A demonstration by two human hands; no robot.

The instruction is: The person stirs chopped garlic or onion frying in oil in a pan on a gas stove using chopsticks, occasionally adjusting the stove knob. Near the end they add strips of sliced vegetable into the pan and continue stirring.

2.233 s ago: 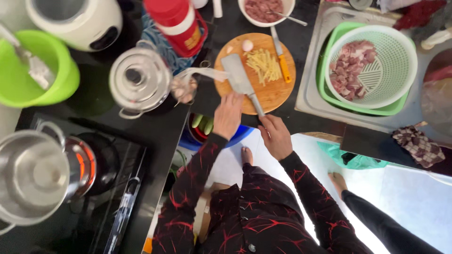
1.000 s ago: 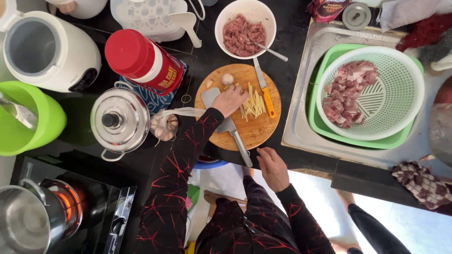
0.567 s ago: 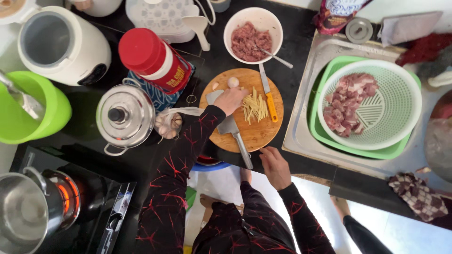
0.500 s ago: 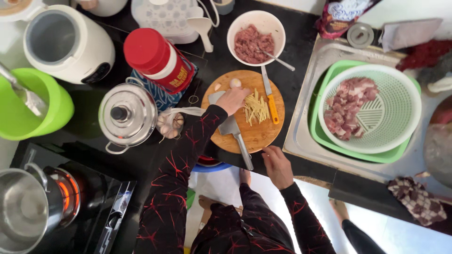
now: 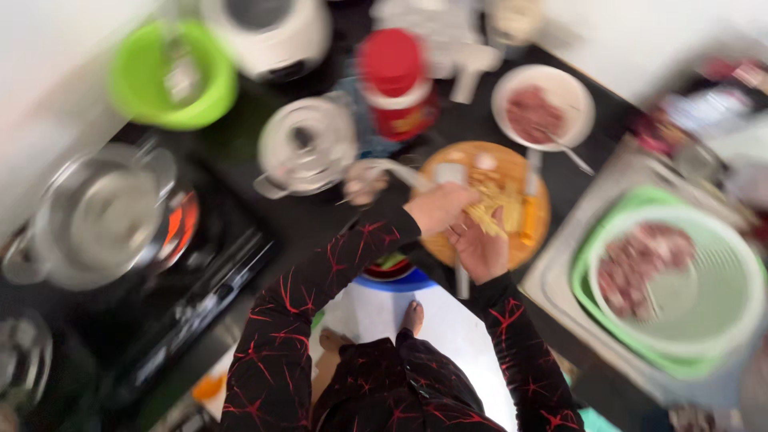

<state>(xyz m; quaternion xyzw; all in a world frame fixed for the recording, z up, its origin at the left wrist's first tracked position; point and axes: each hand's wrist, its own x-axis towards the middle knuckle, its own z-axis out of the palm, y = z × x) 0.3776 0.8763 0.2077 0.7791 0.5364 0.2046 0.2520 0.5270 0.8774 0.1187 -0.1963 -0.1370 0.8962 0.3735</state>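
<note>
The picture is motion-blurred. My left hand [image 5: 438, 208] and my right hand [image 5: 482, 250] meet over a round wooden cutting board [image 5: 528, 246]. Between them they press a bunch of pale yellow strips [image 5: 490, 210]; the left comes from above, the right is cupped palm-up under them. A pale knife part [image 5: 462, 285] sticks out below my right hand at the board's near edge. An orange-handled knife [image 5: 529, 218] lies on the board's right side.
A white bowl of minced meat [image 5: 542, 108] stands behind the board. A green colander of meat pieces [image 5: 680, 272] sits in the sink at right. Left of the board are a steel lidded pot [image 5: 308, 148], a red canister [image 5: 396, 84], a green bowl [image 5: 172, 72] and a steel pot on a glowing burner [image 5: 100, 216].
My right hand has moved up from the board's near edge to the yellow strips beside my left hand. The camera has swung, and the view is now blurred.
</note>
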